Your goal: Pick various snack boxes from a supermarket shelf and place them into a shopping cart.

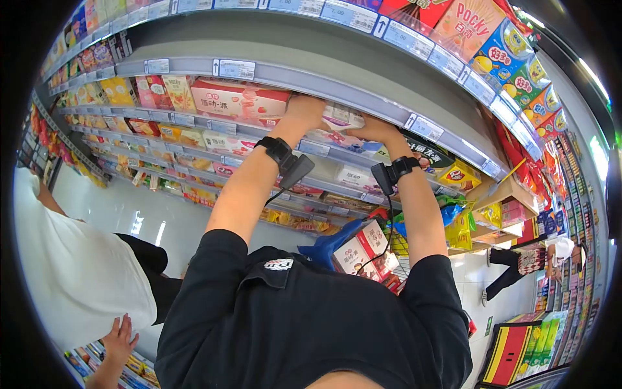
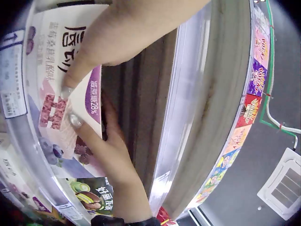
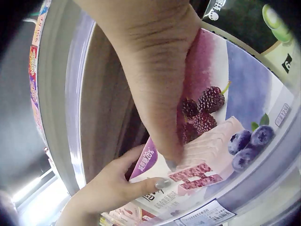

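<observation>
A white and purple cake box [image 1: 340,118] with berries and a slice of layered cake on its front stands on a shelf at arm's reach. My left hand [image 1: 306,111] grips its left part, the thumb on the printed front and the fingers over the top edge. On the right part, my right hand [image 1: 377,129] holds it the same way, with fingers reaching behind the box in the left wrist view. Both thumbs lie close together near the cake picture [image 3: 197,176]. The back of the box is hidden.
Pink snack boxes [image 1: 236,100] stand left of my hands, a dark green box [image 1: 424,152] right. A shelf edge [image 1: 291,72] with price tags runs just above. Below me, a cart holds cake boxes [image 1: 353,256]. A person in a white shirt [image 1: 78,259] stands at left.
</observation>
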`<state>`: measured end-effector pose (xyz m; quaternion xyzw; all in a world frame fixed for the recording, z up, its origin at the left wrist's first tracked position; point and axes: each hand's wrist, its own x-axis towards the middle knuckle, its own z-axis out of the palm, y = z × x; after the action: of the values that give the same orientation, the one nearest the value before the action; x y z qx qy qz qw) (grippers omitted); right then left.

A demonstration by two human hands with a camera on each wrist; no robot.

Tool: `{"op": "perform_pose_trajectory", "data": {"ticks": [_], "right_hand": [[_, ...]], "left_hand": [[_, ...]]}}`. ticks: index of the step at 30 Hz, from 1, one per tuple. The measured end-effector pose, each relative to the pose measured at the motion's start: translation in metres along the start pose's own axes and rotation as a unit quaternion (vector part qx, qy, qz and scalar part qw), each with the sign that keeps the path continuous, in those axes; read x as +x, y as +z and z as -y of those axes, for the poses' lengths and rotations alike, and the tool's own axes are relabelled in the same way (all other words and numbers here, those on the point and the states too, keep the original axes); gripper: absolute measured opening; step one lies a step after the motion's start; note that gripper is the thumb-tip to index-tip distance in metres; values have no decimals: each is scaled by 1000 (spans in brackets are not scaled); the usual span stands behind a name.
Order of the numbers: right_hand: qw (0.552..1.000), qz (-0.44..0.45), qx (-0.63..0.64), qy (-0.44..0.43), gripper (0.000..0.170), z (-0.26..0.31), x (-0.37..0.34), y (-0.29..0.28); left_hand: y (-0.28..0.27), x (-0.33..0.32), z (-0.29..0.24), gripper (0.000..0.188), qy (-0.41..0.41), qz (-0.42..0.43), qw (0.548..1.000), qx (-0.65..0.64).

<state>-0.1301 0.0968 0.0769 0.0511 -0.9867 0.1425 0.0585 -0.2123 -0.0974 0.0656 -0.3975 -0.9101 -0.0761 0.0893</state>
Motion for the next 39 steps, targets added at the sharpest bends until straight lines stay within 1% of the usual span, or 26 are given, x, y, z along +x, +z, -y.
{"op": "perform_pose_trajectory", "data": {"ticks": [2, 5, 8, 11, 14, 15, 18, 20, 21, 23, 24, 26, 27, 29, 30, 31, 32, 35, 36, 37, 38, 39], "right_hand": [[997, -47, -50, -21, 81, -12, 2, 12], [995, -50, -84, -6, 83, -7, -1, 10], [986, -98, -125, -46, 78, 4, -11, 5], [977, -100, -187, -15, 73, 7, -16, 10], [979, -82, -188, 16, 69, 13, -22, 2], [979, -90, -184, 21, 68, 13, -24, 2], [978, -122, -164, 29, 67, 16, -31, 0], [977, -155, -145, 21, 67, 21, -36, -5], [979, -158, -127, 17, 68, 20, -36, -6], [982, -163, -91, 7, 69, 14, -36, -9], [985, -148, -84, 5, 69, 13, -35, -11], [991, -118, -71, -1, 70, 13, -33, -15], [992, -108, -62, 9, 70, 10, -31, -14], [995, -87, -47, 27, 71, 3, -26, -10], [998, -24, 19, 63, 74, 6, -24, -13], [991, 39, 86, 99, 77, 9, -22, -20], [974, 101, 151, 134, 81, 11, -22, -23], [968, 98, 163, 166, 80, 10, -20, -18], [990, 20, 78, 118, 78, 11, -23, -16], [996, -59, -8, 66, 75, 15, -30, -12], [986, -136, -94, 10, 72, 19, -36, -8], [974, -190, -123, -7, 71, 12, -37, 3]], "left_hand": [[-1, 1, 0, 70, -4, 11, 1000, -9], [-5, -4, -2, 72, -1, 11, 1000, -21], [-8, -8, -4, 71, -15, 10, 1000, -18], [-10, -13, -9, 69, -22, 2, 1000, 6], [-8, -16, -10, 69, -9, -17, 999, 42], [-8, -17, -10, 69, -3, -25, 998, 54], [-7, -24, -12, 67, -10, -93, 996, 4], [3, -12, -3, 67, -10, -78, 995, -55], [4, -10, 0, 68, -9, -70, 994, -85], [7, -10, 5, 68, 18, -98, 990, -98], [6, -11, 6, 68, 31, -112, 988, -105], [4, -12, 5, 69, 24, -108, 989, -101], [4, -13, 5, 69, 20, -106, 989, -100], [3, -14, 3, 71, 15, -134, 983, -127], [3, -13, 3, 72, 14, -148, 979, -140], [4, -12, 3, 75, 2, -137, 980, -142], [4, -10, 3, 78, -9, -126, 981, -145], [-4, -10, -1, 83, -34, -74, 990, -119], [-8, -13, -2, 84, -44, -53, 992, -106], [-9, -16, -2, 85, -30, -49, 991, -118], [-11, -18, 0, 86, -18, -45, 990, -129], [-14, -20, 1, 88, -7, -46, 989, -141]]}}
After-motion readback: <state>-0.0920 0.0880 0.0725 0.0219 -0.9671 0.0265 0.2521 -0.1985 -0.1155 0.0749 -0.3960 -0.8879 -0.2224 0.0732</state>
